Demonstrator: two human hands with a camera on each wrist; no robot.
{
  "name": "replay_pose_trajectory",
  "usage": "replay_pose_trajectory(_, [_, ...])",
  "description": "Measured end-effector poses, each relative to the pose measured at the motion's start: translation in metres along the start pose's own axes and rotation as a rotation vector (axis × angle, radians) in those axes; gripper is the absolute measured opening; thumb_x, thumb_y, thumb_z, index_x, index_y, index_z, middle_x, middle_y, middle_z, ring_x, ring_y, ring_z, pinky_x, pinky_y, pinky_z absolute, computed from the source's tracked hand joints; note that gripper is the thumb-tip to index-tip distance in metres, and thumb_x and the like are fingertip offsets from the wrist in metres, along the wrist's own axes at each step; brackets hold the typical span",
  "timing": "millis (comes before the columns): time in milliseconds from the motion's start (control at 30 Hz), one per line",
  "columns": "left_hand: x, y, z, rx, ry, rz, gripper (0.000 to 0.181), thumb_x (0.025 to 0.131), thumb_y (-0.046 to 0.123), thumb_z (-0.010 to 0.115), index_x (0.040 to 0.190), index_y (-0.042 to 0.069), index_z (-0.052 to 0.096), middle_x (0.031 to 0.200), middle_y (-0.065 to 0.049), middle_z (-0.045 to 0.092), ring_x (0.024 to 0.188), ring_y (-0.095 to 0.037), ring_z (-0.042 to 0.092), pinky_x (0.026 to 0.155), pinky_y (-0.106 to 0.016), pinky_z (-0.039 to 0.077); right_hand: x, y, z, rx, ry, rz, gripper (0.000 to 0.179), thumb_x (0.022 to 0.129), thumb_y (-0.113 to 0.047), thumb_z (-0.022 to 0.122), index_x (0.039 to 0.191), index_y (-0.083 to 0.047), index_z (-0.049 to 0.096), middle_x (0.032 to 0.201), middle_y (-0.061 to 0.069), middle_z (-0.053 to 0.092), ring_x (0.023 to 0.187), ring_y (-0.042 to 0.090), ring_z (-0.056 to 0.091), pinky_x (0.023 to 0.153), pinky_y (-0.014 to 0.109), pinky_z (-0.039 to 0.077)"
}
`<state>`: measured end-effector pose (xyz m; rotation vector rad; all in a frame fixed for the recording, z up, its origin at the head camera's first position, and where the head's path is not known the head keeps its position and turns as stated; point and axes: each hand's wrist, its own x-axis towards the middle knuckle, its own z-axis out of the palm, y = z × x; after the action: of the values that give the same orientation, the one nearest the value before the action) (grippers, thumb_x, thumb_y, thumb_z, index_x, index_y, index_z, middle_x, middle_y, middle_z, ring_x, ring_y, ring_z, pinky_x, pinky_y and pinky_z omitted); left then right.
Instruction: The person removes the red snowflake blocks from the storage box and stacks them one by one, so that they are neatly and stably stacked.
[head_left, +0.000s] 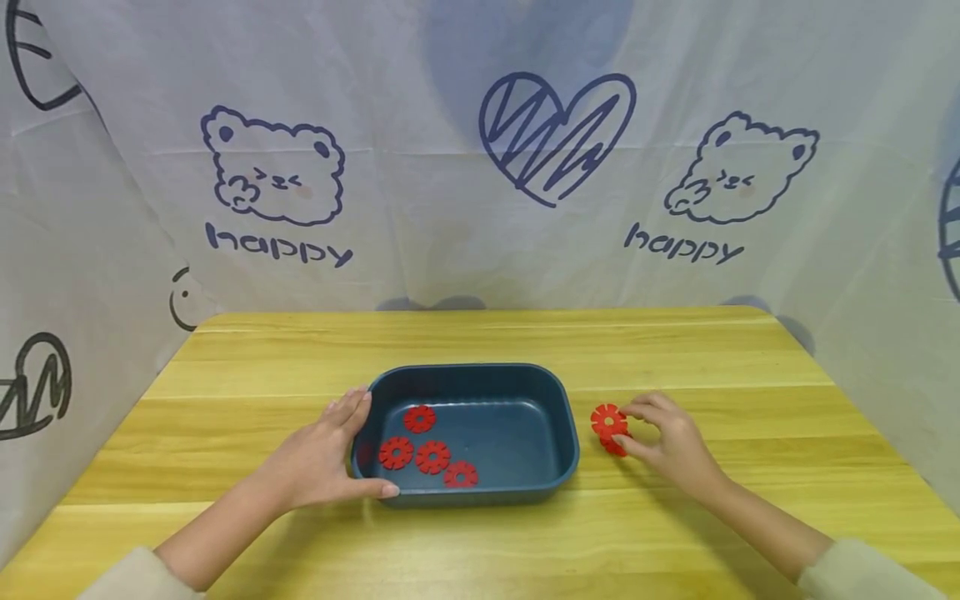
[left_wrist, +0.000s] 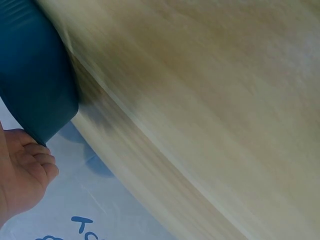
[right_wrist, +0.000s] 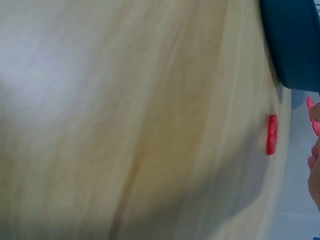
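Note:
A dark blue rectangular plastic bin (head_left: 495,433) stands on the table, with several red notched plastic discs (head_left: 432,457) lying in its left part. My left hand (head_left: 318,458) grips the bin's left end, thumb on the front rim and fingers at the back left corner. In the left wrist view, curled fingers (left_wrist: 40,159) meet the bin's edge. To the right of the bin, my right hand (head_left: 675,442) pinches a red notched disc (head_left: 608,420) between thumb and fingers. More red (right_wrist: 271,135) shows on the table below it in the right wrist view.
The yellow wood-grain table (head_left: 480,550) reaches back to a white curtain (head_left: 420,208) printed with bears, a heart and "happy". The curtain also hangs along both sides.

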<state>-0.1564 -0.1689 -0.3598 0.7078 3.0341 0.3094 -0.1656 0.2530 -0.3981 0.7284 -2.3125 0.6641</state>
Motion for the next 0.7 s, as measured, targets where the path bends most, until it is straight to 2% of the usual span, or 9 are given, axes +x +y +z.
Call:
replay_pose_trajectory(100, [0.0,0.0,0.0,-0.006,-0.001,-0.005,0.115,0.066,0.074,0.061,0.142,-0.006,0.029,0.149,-0.025,0.026,0.131,-0.048,0.033,0.094,-0.058,0.042,-0.004,0.002,0.0,0.011,-0.029,0.055,0.032,0.057,0.004,0.082,0.085,0.006,0.068,0.086,0.012,0.063,0.071,0.022,0.061,0.06,0.029,0.054])
replay_pose_trajectory(167, [0.0,0.0,0.0,-0.003,0.001,-0.004,0.115,0.066,0.074,0.061,0.142,-0.006,0.029,0.149,-0.025,0.026,0.131,-0.049,0.033,0.093,-0.059,0.042,-0.006,0.003,0.0,0.02,-0.053,0.108,0.03,0.059,0.004,0.081,0.086,0.005,0.068,0.086,0.011,0.064,0.07,0.022,0.061,0.06,0.032,0.054])
replay_pose_trajectory(300, [0.0,0.0,-0.001,-0.005,0.002,-0.008,0.115,0.066,0.074,0.06,0.142,-0.006,0.029,0.149,-0.025,0.027,0.13,-0.049,0.033,0.092,-0.06,0.043,-0.012,0.005,0.001,0.037,-0.083,0.185,0.027,0.062,0.003,0.08,0.086,0.005,0.069,0.084,0.008,0.064,0.069,0.019,0.059,0.06,0.028,0.053])
replay_pose_trajectory(700, [-0.001,0.0,0.002,-0.008,0.009,-0.006,0.115,0.066,0.073,0.061,0.142,-0.006,0.029,0.149,-0.025,0.027,0.13,-0.049,0.033,0.091,-0.06,0.043,-0.023,0.012,0.008,0.091,-0.11,0.312,0.021,0.066,0.003,0.078,0.085,0.004,0.069,0.083,0.007,0.065,0.07,0.012,0.059,0.059,0.02,0.051])
